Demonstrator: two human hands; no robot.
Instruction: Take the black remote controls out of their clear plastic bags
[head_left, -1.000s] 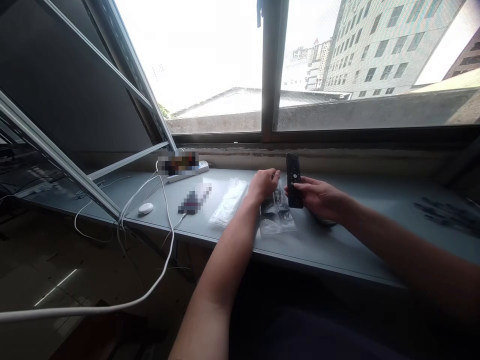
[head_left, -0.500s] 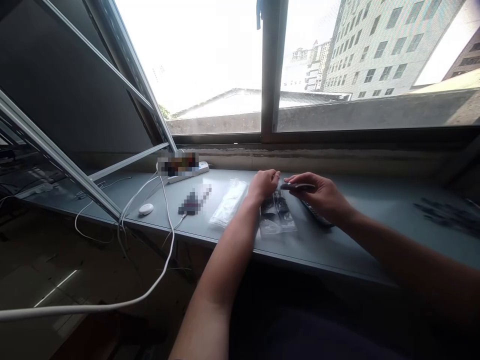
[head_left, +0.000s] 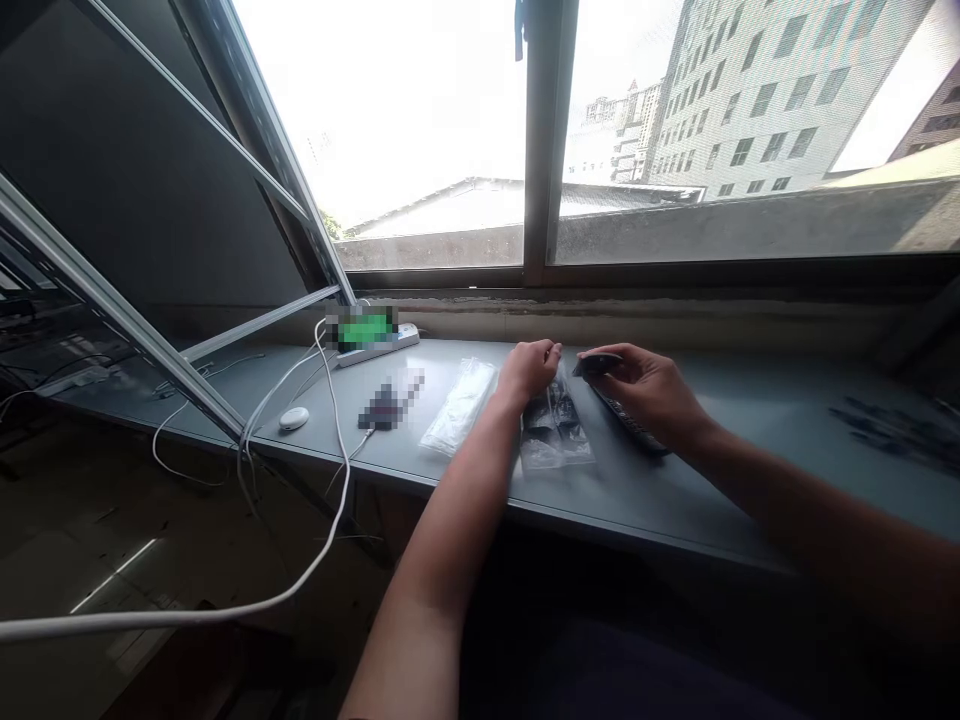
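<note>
My right hand (head_left: 651, 392) is closed round a black remote control (head_left: 626, 420), which lies tilted low over the grey shelf (head_left: 750, 460) with its far end near my fingertips. My left hand (head_left: 529, 368) is pinched on the top edge of a clear plastic bag (head_left: 553, 432) that holds dark parts and lies flat on the shelf. The two hands are close together, the bag between them.
A second clear bag (head_left: 459, 405) lies left of my left hand. Further left are a small blurred device (head_left: 390, 400), a white round puck (head_left: 293, 418), a white power strip (head_left: 375, 340) and trailing white cables (head_left: 330, 500). Dark loose parts (head_left: 892, 425) lie far right. Window frame behind.
One second ago my right hand held the remote upright, facing me; it has since tipped it down flat towards the shelf. My left hand has stayed on the bag.
</note>
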